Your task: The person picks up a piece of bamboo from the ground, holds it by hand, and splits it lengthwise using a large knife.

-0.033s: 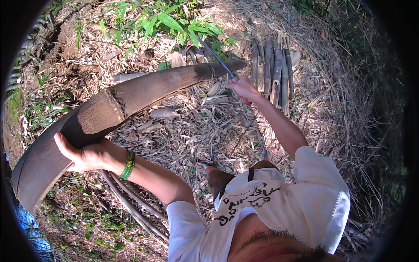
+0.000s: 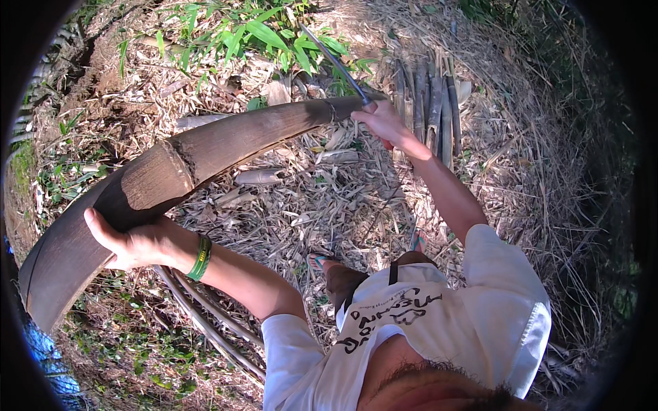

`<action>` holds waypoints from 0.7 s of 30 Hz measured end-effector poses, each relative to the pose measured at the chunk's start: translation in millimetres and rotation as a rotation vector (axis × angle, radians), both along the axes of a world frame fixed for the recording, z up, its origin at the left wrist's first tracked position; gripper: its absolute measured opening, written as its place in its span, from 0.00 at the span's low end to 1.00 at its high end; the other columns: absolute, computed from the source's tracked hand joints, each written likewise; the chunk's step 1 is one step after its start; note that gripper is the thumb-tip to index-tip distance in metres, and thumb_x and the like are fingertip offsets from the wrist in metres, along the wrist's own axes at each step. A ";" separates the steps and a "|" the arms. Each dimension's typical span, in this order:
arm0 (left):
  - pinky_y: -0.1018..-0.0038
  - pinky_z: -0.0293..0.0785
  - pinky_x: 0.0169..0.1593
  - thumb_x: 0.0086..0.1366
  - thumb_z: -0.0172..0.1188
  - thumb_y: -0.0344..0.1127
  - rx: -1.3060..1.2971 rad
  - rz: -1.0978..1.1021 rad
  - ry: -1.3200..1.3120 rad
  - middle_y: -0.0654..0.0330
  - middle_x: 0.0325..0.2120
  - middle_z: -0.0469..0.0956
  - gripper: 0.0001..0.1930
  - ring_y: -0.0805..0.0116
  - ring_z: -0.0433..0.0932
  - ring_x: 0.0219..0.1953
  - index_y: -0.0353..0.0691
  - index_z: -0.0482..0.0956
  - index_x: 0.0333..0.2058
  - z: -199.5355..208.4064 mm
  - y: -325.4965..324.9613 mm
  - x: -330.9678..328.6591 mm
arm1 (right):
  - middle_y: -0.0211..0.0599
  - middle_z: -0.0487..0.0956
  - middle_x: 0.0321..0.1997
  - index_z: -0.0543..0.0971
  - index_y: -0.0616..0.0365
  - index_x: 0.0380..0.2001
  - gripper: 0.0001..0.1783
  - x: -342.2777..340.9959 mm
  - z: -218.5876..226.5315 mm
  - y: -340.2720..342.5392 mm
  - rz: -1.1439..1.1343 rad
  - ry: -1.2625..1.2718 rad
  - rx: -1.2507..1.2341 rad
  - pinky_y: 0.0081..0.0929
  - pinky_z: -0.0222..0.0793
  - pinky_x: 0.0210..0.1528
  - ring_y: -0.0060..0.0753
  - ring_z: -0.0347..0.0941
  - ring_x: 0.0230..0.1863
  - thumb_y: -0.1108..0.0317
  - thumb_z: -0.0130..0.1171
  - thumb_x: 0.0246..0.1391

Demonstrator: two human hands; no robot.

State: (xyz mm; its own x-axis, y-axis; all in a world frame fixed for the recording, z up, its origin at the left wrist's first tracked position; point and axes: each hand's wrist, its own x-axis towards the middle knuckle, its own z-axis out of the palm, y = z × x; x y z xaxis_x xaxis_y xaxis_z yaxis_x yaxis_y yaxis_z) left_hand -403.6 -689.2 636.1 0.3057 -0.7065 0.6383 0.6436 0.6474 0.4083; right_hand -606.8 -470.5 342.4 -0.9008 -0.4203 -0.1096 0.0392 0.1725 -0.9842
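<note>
A thick, brown length of bamboo [image 2: 236, 133] with a ringed node runs slantwise from the lower left up to the right. My left hand [image 2: 137, 246] grips its wide near part, thumb on top and the fingers mostly hidden underneath. At the far, narrower end, my right hand [image 2: 386, 127] is closed around the handle of a machete [image 2: 336, 63]. The long dark blade points up and left, beyond the bamboo, toward green leaves. A bit of red shows at the butt of the handle.
Several cut bamboo poles [image 2: 436, 113] lie side by side at the far right. A leafy green plant [image 2: 271, 38] grows ahead. Long curved poles [image 2: 212, 330] lie at lower left, near something blue [image 2: 51, 359]. Dry leaves and a short bamboo piece [image 2: 259, 177] litter the ground.
My right hand has shifted slightly up the picture, and the machete's blade tip has swung up and left. My left hand and the bamboo look unmoved.
</note>
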 end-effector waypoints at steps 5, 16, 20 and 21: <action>0.60 0.83 0.43 0.46 0.71 0.28 -0.026 0.036 -0.011 0.44 0.40 0.77 0.27 0.55 0.79 0.38 0.22 0.70 0.43 1.9 11.4 -0.2 | 0.24 0.62 0.12 0.65 0.54 0.16 0.18 -1.6 183.9 27.7 -0.200 0.441 -0.862 0.19 0.56 0.19 0.15 0.58 0.14 0.70 0.57 0.56; 0.59 0.81 0.42 0.46 0.71 0.35 -0.003 -0.038 -0.051 0.47 0.40 0.77 0.23 0.57 0.78 0.37 0.28 0.76 0.39 -0.8 -0.9 8.3 | 0.36 0.73 0.15 0.73 0.59 0.21 0.16 62.5 -176.2 -61.8 0.134 -0.591 -0.280 0.29 0.61 0.15 0.29 0.71 0.13 0.59 0.64 0.48; 0.59 0.82 0.42 0.47 0.72 0.36 -0.025 -0.066 -0.087 0.48 0.40 0.77 0.25 0.58 0.78 0.37 0.29 0.74 0.41 -2.9 -23.4 5.4 | 0.31 0.70 0.14 0.71 0.57 0.19 0.19 53.1 -161.0 -49.1 -0.124 -0.103 0.096 0.31 0.65 0.21 0.27 0.67 0.13 0.55 0.65 0.48; 0.60 0.82 0.42 0.47 0.71 0.36 0.012 -0.094 -0.099 0.49 0.41 0.77 0.26 0.58 0.78 0.37 0.29 0.73 0.43 -2.1 -22.8 1.6 | 0.28 0.68 0.13 0.70 0.56 0.19 0.19 48.5 -150.6 -45.7 -0.084 -0.121 0.122 0.30 0.63 0.18 0.26 0.66 0.12 0.56 0.65 0.50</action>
